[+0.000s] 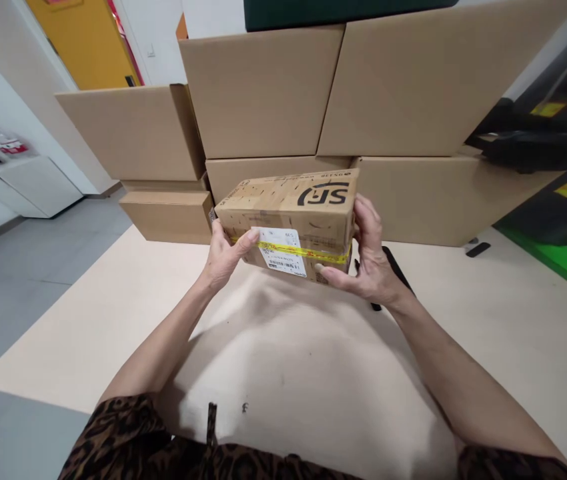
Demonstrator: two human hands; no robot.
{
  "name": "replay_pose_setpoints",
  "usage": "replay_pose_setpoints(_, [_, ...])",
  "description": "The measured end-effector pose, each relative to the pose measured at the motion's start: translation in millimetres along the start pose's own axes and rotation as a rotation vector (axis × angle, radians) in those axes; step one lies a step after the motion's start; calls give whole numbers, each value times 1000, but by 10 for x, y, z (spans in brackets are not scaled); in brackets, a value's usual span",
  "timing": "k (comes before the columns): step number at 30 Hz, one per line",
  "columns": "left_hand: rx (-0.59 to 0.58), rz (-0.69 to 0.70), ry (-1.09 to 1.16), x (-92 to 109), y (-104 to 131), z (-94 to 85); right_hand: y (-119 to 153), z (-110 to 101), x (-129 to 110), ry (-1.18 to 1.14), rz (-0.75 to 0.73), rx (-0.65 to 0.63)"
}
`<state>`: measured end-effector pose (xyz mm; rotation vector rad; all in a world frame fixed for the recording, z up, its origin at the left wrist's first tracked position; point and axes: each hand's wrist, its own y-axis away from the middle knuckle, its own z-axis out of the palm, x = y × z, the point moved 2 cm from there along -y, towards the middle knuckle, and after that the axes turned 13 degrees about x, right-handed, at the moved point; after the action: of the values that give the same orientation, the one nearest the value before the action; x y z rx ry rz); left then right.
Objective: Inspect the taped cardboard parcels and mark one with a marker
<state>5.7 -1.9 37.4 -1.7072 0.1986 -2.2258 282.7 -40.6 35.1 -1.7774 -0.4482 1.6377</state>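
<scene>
A brown cardboard parcel box (308, 223) is held up above the pale tabletop (283, 360), tilted so its top and front faces show. My left hand (226, 253) grips its left end, thumb on the front face. At the right end, my right hand (366, 257) is wrapped round the corner with the thumb along the lower front edge. The front face bears a white shipping label (281, 252), crossed by a strip of yellow tape (308, 252). Large black "SF" lettering is printed on top. The box's underside and most of my fingertips are hidden.
Large cardboard boxes (263, 97) are stacked along the back of the table. Behind my right hand lies a dark object (398, 272), partly covered. A small black piece (478, 249) rests farther right. Black equipment (553, 127) and a green surface (558, 260) border the right side.
</scene>
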Motion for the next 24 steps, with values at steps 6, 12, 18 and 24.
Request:
replay_pose_setpoints(6, [5,-319,155,48,-47,-49,26,-43,52,202,-281,-22])
replay_pose_setpoints(12, [14,-285,259,120,-13,33,212,50,171,127,-383,-86])
replay_pose_setpoints(18, [67,71,151,87,92,126,326,198,205,-197,103,92])
replay_pose_setpoints(24, [37,391,-52,118,189,99,201,170,303,-392,448,253])
